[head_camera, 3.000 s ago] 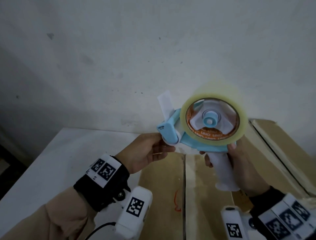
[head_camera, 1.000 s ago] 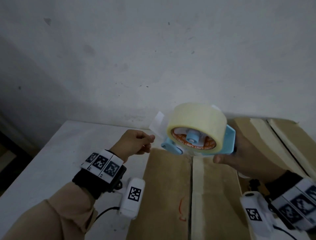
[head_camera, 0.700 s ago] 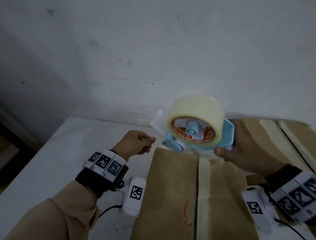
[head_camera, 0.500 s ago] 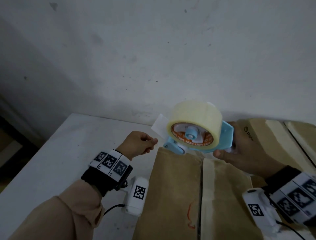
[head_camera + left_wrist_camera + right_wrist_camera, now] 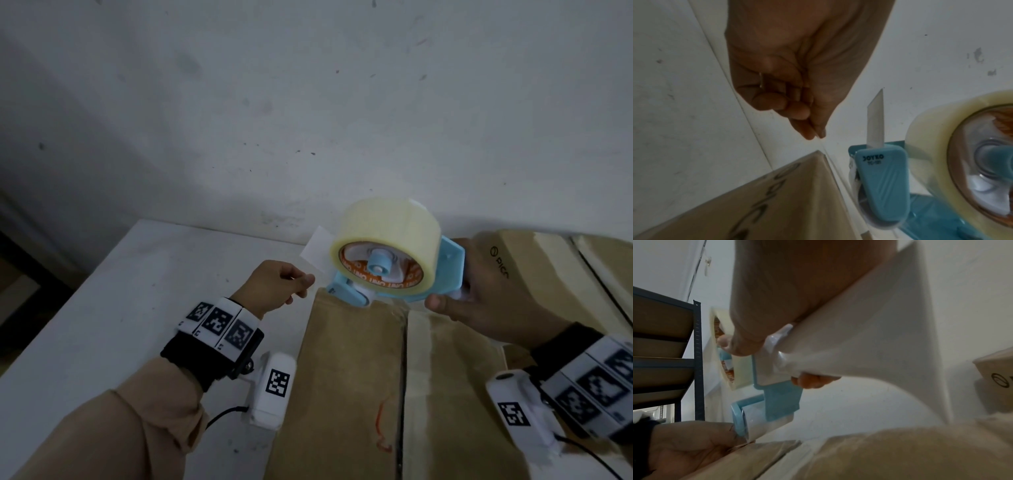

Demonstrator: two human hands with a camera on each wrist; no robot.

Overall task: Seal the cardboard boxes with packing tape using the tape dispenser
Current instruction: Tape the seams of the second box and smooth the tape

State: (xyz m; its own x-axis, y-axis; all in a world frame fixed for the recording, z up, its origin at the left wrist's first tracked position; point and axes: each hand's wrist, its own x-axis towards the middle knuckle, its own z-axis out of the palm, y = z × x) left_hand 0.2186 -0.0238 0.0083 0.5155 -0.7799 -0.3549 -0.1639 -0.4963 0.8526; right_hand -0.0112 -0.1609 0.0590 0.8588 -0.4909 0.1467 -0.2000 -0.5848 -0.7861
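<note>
A blue tape dispenser (image 5: 387, 260) with a clear tape roll hangs over the far edge of a brown cardboard box (image 5: 352, 377). Its blue head (image 5: 884, 183) sits just beyond the box's far left corner. My right hand (image 5: 479, 301) grips the dispenser's white handle (image 5: 869, 337). My left hand (image 5: 305, 282) is left of the head and pinches the free end of the clear tape between thumb and fingertips (image 5: 807, 129). The tape runs from the roller to those fingers. A pale tape strip (image 5: 416, 359) lies along the box's centre seam.
A second cardboard box (image 5: 548, 267) stands at the right, against the wall. The boxes sit on a white table (image 5: 137, 308) with bare surface at the left. A dark metal shelf rack (image 5: 696, 353) stands off to the left side.
My left hand let go of the blue head and now pinches the tape end. My right hand turned the dispenser and brought it down to the box's far edge.
</note>
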